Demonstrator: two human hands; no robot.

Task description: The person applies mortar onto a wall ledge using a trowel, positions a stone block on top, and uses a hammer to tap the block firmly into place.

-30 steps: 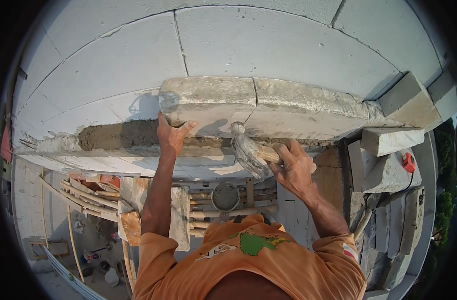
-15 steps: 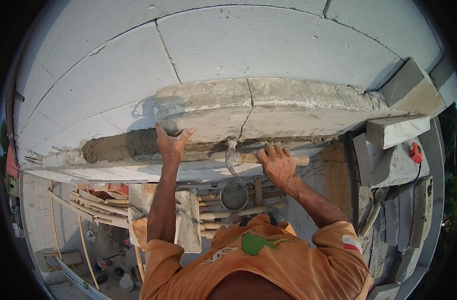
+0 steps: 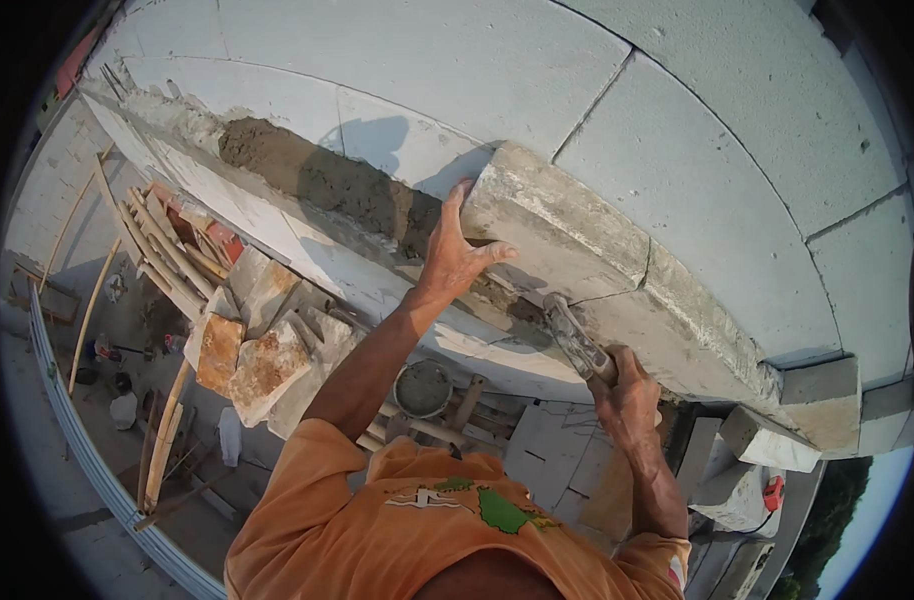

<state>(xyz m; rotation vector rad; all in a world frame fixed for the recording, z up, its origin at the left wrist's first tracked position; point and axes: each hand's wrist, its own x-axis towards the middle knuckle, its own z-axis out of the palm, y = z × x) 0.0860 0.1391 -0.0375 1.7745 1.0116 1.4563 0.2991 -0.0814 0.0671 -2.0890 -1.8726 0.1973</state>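
Observation:
A long, weathered concrete block [image 3: 542, 200], crossed by a crack, lies along a ledge against a pale block wall. My left hand [image 3: 457, 255] grips its left end, fingers upright along the end and thumb spread below the face. My right hand [image 3: 627, 395] is closed round the wooden handle of a claw hammer [image 3: 577, 340], whose head is at the block's lower face beside the crack. Grey mortar [image 3: 317, 180] forms a rough strip on the ledge to the left of the block and beneath it.
Below are a bucket of grey mix [image 3: 422, 390], bamboo poles [image 3: 162, 250] and stained slabs [image 3: 267, 375]. At right sit loose blocks [image 3: 762, 445] and a red tape measure [image 3: 773, 492]. The block wall [image 3: 697, 170] rises along the far side.
The view has turned, so wall and block now slant down to the right. The hammer's angle has changed, its head staying near the crack. My left hand still grips the block's end.

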